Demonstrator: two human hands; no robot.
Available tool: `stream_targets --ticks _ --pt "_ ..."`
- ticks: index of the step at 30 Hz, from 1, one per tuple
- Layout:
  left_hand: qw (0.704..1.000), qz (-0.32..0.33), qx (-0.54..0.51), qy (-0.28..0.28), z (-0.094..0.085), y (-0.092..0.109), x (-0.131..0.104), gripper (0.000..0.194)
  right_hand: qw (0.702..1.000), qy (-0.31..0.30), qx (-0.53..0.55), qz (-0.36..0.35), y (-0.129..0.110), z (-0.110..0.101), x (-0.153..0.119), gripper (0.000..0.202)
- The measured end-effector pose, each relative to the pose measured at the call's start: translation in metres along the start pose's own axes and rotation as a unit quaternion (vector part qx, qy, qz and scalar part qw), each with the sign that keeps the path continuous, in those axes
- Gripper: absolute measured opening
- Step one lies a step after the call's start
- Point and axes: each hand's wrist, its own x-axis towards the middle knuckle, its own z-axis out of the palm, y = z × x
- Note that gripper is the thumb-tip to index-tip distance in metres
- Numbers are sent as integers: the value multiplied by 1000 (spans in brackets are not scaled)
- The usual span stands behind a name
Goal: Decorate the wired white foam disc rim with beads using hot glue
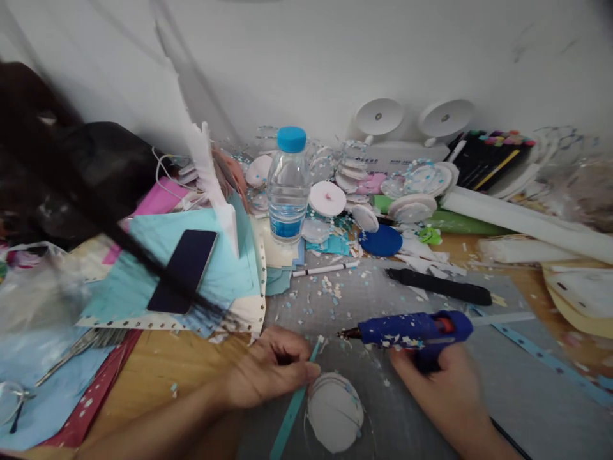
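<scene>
My left hand (275, 364) pinches a narrow teal paper strip (291, 415) between thumb and fingers, near the strip's upper end. My right hand (443, 390) is wrapped round the handle of a blue hot glue gun (412, 329), whose body is speckled with paper bits. The gun's nozzle points left, a short way right of the strip's tip, where a small pale bit sits. Just right of the strip lies a round white disc (334, 412) with thin wire or thread looped around it. It rests on the grey mat (517, 383), close to my left fingertips.
Behind stand a water bottle (288, 185) and several decorated white discs (327, 199). A dark phone (182, 271) lies on teal paper (119, 287) at left. A black cutter-like tool (438, 286) and a blue disc (381, 240) lie beyond the gun. Dark hair strands hang across the left.
</scene>
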Motion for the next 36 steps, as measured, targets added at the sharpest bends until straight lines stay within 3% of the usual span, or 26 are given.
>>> stream_targets --ticks 7,13,22,31,36 --pt "999 36 16 10 2 8 2 43 999 -33 20 -14 0 1 -2 21" --pt "1000 3 -2 0 2 4 2 44 1000 -15 19 -7 -1 0 -1 24" --pt "1000 14 -13 -18 1 -1 -1 43 999 -29 27 -6 2 3 -2 22" --pt "1000 -5 -4 -18 2 -1 1 43 999 -9 23 -21 -5 1 1 25" --pt "1000 2 28 10 2 1 1 46 999 24 5 -39 -9 -1 3 27"
